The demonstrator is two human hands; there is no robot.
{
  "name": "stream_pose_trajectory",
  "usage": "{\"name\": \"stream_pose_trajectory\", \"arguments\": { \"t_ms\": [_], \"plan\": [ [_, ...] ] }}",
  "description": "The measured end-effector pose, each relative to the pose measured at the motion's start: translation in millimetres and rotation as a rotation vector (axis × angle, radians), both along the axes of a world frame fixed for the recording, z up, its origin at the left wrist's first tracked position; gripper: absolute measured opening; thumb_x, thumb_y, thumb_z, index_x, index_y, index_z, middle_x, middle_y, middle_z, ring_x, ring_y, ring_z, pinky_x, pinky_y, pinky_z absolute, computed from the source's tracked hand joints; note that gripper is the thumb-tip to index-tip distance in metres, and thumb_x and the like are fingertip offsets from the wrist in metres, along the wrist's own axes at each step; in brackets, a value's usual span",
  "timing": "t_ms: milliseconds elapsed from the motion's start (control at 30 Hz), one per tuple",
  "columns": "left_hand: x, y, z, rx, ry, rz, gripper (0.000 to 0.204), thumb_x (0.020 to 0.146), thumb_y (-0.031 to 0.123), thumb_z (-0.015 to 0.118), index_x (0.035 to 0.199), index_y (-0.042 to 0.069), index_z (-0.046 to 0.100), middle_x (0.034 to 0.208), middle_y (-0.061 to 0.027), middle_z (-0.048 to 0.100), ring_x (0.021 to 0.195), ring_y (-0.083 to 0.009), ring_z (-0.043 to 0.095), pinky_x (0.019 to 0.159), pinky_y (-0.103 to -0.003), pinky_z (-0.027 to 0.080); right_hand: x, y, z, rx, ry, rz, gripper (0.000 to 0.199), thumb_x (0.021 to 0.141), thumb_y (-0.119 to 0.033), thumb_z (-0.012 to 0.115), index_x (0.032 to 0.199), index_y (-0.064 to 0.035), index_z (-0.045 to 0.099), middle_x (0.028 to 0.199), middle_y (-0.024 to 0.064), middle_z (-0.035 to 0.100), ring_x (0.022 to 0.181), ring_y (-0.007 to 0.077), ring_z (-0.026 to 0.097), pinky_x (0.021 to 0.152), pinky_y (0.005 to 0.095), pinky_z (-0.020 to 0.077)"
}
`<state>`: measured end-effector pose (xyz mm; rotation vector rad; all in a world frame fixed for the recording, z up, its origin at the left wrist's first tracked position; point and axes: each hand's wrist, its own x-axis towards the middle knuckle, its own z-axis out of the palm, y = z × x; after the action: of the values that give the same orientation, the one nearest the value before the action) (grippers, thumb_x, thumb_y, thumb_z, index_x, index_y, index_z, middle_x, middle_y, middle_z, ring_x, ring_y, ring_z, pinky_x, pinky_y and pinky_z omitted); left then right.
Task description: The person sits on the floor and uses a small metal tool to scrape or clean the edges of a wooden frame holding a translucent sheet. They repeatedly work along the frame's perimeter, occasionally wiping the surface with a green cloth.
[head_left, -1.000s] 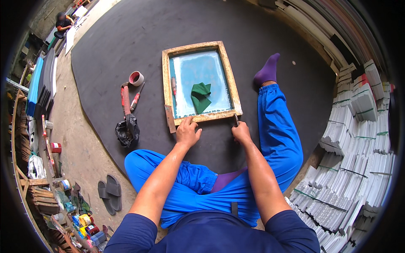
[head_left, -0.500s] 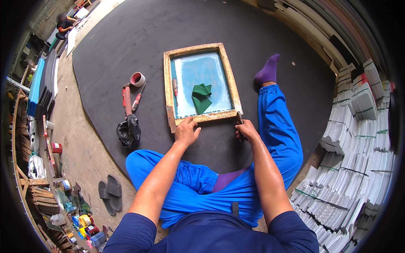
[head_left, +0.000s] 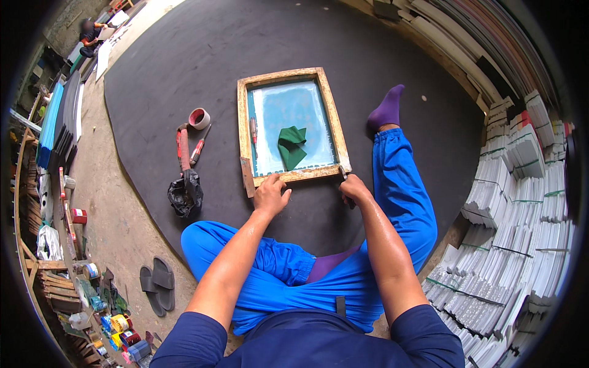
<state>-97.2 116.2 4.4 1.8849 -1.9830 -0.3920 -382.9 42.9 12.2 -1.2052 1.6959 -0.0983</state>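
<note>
A wooden screen-printing frame (head_left: 244, 104) with pale blue mesh lies on the dark mat in front of me. My left hand (head_left: 272, 195) grips its near rail left of the middle, fingertips on the wood and thumb apart. At the near right corner, my right hand (head_left: 356, 188) is closed around a dark-handled tool that looks like pliers (head_left: 343, 172), its metal jaws touching the frame. My fingers hide most of the tool. A folded green cloth (head_left: 291, 147) and a red-handled screwdriver (head_left: 253, 130) lie inside the frame. A flat brownish strip (head_left: 247, 176) sticks out at the near left corner.
Left of the frame lie a tape roll (head_left: 199, 118), another screwdriver (head_left: 197, 152), a red-handled hammer (head_left: 183, 147) and a black plastic bag (head_left: 185, 193). Sandals (head_left: 158, 286) rest on the concrete. Bundled white stacks (head_left: 491, 190) line the right. A person (head_left: 91, 38) sits far left.
My right hand has turned and shifted slightly left and up along the near right corner, with the tool closer against the frame. My left hand stays on the near rail.
</note>
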Motion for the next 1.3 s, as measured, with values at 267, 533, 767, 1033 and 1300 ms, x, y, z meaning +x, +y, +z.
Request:
{"name": "stream_pose_trajectory", "arguments": {
  "t_ms": [267,533,767,1033,1300],
  "plan": [
    [-4,-2,-5,-0.066,0.007,0.014,0.023,0.081,0.028,0.08,0.092,0.008,0.076,0.124,-0.009,0.067,0.111,-0.0297,0.067,0.094,-0.041,0.055,3,13,-20,-0.279,0.253,0.032,0.028,0.082,-0.007,0.048,0.097,0.0066,0.068,0.079,0.0262,0.071,0.066,0.0367,0.073,0.065,0.0477,0.0579],
    [-2,-1,-4,-0.052,0.029,0.058,0.023,0.082,0.029,0.079,0.092,0.009,0.076,0.121,-0.0087,0.068,0.108,-0.0293,0.068,0.092,-0.041,0.055,9,26,-41,-0.285,0.1,-0.101,0.024,0.086,-0.01,0.057,0.104,0.001,0.067,0.078,0.0193,0.072,0.059,0.0299,0.071,0.057,0.0432,0.057],
    [-2,-3,0,-0.025,0.083,0.06,0.024,0.081,0.03,0.08,0.094,0.01,0.077,0.119,-0.0073,0.07,0.108,-0.0283,0.068,0.091,-0.041,0.055,2,38,-37,-0.122,-0.395,-0.283,0.013,0.086,-0.003,0.056,0.097,-0.0017,0.063,0.064,0.0094,0.061,0.047,0.0191,0.06,0.042,0.0355,0.0488],
    [-15,12,4,-0.202,0.112,-0.121,0.026,0.077,0.027,0.083,0.099,0.014,0.077,0.11,-0.004,0.072,0.105,-0.0246,0.066,0.092,-0.041,0.05,57,71,-7,-0.05,-0.426,0.16,0.022,0.082,-0.002,0.059,0.101,0.0067,0.067,0.067,0.0111,0.066,0.055,0.0178,0.065,0.048,0.0327,0.0512],
    [0,34,-3,-0.11,0.027,-0.17,0.009,0.085,0.024,0.076,0.084,0.016,0.079,0.085,0.0005,0.072,0.089,-0.0222,0.066,0.081,-0.039,0.047,74,90,-9,0.179,-0.433,0.274,0.032,0.087,-0.004,0.062,0.118,0.007,0.063,0.076,0.0112,0.068,0.06,0.0192,0.067,0.051,0.0327,0.0528]
  ]
}}
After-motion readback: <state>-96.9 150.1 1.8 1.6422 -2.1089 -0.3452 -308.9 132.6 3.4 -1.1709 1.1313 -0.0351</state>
